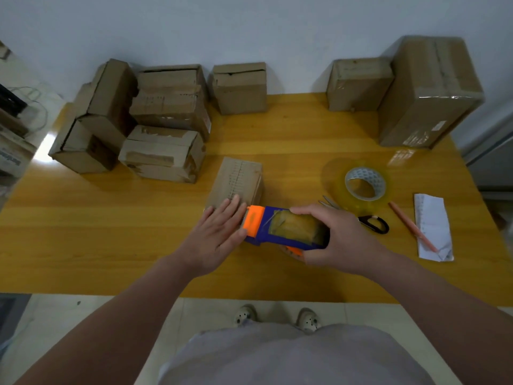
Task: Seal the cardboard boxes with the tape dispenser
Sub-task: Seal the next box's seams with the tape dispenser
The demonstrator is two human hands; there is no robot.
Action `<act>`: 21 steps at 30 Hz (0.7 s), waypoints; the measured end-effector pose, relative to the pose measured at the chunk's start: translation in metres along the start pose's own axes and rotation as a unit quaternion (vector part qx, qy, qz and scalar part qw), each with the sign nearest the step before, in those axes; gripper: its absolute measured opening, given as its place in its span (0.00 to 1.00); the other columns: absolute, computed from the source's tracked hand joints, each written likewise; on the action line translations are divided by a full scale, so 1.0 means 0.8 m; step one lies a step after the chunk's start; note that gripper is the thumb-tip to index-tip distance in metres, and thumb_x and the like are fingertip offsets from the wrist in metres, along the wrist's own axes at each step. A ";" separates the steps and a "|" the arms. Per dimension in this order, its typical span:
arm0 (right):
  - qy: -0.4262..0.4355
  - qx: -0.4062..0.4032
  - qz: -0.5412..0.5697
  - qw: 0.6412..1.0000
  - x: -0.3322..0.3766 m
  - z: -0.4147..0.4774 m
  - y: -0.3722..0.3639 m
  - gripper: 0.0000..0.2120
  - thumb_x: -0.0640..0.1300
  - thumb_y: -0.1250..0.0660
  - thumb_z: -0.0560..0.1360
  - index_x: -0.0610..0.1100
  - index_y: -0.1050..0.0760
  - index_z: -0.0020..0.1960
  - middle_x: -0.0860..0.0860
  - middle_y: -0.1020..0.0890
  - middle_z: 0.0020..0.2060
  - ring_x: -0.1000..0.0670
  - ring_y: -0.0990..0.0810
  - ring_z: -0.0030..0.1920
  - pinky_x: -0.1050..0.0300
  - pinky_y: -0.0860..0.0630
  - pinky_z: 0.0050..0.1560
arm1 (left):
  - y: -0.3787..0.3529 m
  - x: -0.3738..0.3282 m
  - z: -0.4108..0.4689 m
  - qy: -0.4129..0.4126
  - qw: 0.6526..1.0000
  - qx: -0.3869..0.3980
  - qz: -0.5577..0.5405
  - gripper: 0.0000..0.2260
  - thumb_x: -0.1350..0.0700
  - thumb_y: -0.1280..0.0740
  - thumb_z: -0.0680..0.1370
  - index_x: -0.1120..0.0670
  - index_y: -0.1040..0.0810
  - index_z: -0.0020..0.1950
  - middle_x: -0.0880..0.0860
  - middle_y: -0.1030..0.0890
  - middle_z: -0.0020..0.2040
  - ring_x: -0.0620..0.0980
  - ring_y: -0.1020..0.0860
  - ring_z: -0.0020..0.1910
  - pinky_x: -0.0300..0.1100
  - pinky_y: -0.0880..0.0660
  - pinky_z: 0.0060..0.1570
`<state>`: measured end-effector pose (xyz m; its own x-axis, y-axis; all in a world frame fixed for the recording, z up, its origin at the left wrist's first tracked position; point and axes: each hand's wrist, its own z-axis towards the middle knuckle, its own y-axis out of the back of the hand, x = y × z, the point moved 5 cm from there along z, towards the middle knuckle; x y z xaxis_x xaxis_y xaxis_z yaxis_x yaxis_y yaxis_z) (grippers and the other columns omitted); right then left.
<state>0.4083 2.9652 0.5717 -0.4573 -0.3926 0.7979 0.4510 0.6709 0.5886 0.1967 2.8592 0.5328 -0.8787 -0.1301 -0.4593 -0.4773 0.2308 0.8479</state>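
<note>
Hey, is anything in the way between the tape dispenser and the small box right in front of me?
Only your left hand, lying flat on the near end of the small box, right beside the tape dispenser. Nothing else sits between them.

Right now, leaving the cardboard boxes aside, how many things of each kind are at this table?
Tape dispenser: 1
Tape roll: 1
Scissors: 1
Pencil: 1
Folded paper: 1
Total: 5
</note>
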 end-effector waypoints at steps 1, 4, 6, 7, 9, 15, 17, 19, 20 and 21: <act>0.001 -0.002 -0.003 1.000 -0.001 -0.005 0.007 0.33 0.48 0.20 0.63 0.61 0.29 0.64 0.58 0.22 0.56 0.58 0.22 0.54 0.56 0.21 0.49 | 0.001 -0.001 0.000 0.003 1.000 0.002 0.003 0.37 0.26 0.70 0.70 0.41 0.59 0.75 0.39 0.61 0.76 0.32 0.67 0.72 0.30 0.71 0.67; -0.018 -0.005 0.005 1.000 -0.009 -0.023 0.028 0.31 0.47 0.19 0.63 0.62 0.29 0.60 0.57 0.20 0.53 0.62 0.21 0.50 0.61 0.21 0.45 | 0.001 -0.003 0.001 0.007 1.000 0.007 0.013 0.37 0.26 0.71 0.70 0.42 0.60 0.76 0.39 0.63 0.76 0.33 0.67 0.72 0.32 0.71 0.68; -0.031 0.007 -0.004 0.999 -0.012 -0.023 0.031 0.31 0.46 0.19 0.63 0.62 0.29 0.59 0.57 0.20 0.52 0.62 0.20 0.48 0.63 0.22 0.44 | 0.001 -0.003 0.001 0.010 1.000 0.009 0.013 0.37 0.26 0.71 0.70 0.41 0.60 0.75 0.39 0.63 0.76 0.33 0.68 0.72 0.34 0.71 0.69; -0.035 0.015 -0.027 0.999 -0.011 -0.019 0.027 0.31 0.47 0.19 0.62 0.62 0.28 0.60 0.58 0.21 0.52 0.61 0.21 0.48 0.63 0.22 0.44 | 0.001 -0.003 0.001 0.011 1.000 0.010 0.010 0.37 0.26 0.71 0.70 0.40 0.60 0.75 0.39 0.63 0.76 0.34 0.68 0.72 0.35 0.71 0.69; -0.043 0.038 -0.068 0.996 -0.008 -0.003 0.013 0.31 0.49 0.21 0.63 0.60 0.28 0.62 0.58 0.22 0.52 0.59 0.21 0.49 0.59 0.21 0.46 | 0.001 -0.004 0.002 0.014 1.000 0.013 0.004 0.35 0.26 0.70 0.70 0.38 0.58 0.74 0.40 0.63 0.76 0.34 0.68 0.73 0.38 0.69 0.71; -0.106 0.098 -0.102 0.984 0.019 0.039 -0.013 0.27 0.49 0.25 0.64 0.61 0.31 0.60 0.58 0.24 0.41 0.57 0.23 0.37 0.63 0.29 0.29 | 0.001 -0.007 0.003 0.025 0.999 0.023 -0.014 0.35 0.27 0.69 0.71 0.38 0.57 0.75 0.40 0.63 0.77 0.36 0.67 0.73 0.42 0.67 0.73; -0.120 0.101 -0.119 0.980 0.025 0.048 -0.011 0.25 0.49 0.26 0.64 0.60 0.31 0.58 0.58 0.26 0.38 0.57 0.27 0.35 0.64 0.33 0.29 | 0.002 -0.008 0.003 0.025 0.999 0.023 -0.007 0.37 0.26 0.71 0.69 0.38 0.58 0.75 0.40 0.63 0.76 0.37 0.67 0.74 0.41 0.68 0.72; -0.144 0.101 -0.103 0.979 0.025 0.057 -0.008 0.24 0.49 0.26 0.64 0.57 0.28 0.57 0.55 0.24 0.39 0.55 0.27 0.35 0.60 0.31 0.30 | 0.002 -0.009 0.004 0.028 0.999 0.022 -0.010 0.38 0.25 0.71 0.67 0.38 0.58 0.75 0.40 0.63 0.76 0.37 0.67 0.74 0.40 0.69 0.71; -0.155 0.105 -0.088 0.978 0.023 0.060 -0.006 0.23 0.49 0.26 0.64 0.56 0.27 0.57 0.53 0.23 0.40 0.53 0.26 0.35 0.58 0.29 0.31 | 0.001 -0.009 0.004 0.029 0.999 0.020 -0.016 0.38 0.25 0.71 0.67 0.38 0.57 0.75 0.40 0.63 0.76 0.37 0.66 0.74 0.40 0.69 0.71; -0.169 0.111 -0.073 0.977 0.022 0.063 -0.005 0.23 0.48 0.26 0.64 0.55 0.26 0.57 0.52 0.22 0.41 0.52 0.25 0.35 0.56 0.28 0.33 | 0.001 -0.009 0.004 0.031 0.999 0.018 -0.021 0.38 0.25 0.71 0.67 0.38 0.57 0.75 0.40 0.62 0.76 0.37 0.66 0.74 0.40 0.68 0.72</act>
<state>0.3599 2.9873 0.5766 -0.7480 -0.2904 0.5968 0.2007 0.7581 0.6205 0.2024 2.8632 0.5359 -0.8560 -0.1996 -0.4769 -0.5154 0.2581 0.8171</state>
